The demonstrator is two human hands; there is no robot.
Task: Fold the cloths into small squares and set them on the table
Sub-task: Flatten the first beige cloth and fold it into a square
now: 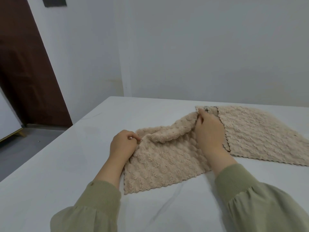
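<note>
The cloth (160, 161) lies on the tabletop (66, 164) right in front of the person, between the hands. Its long axis runs left to right and slants away toward the right. Its far edge is raised and curls back toward the near edge, held at both ends: the left hand (122, 144) pinches the far left corner, and the right hand (209, 131) grips the far right corner, farther out. Folding would mean carrying that edge toward the body. The right fingertips are buried in the fleece, so the grip there is probably a pinch. A second cloth (260, 131) lies flat just beside the right hand, cut off by the frame. A greyish strip at its far corner is unclear.
</note>
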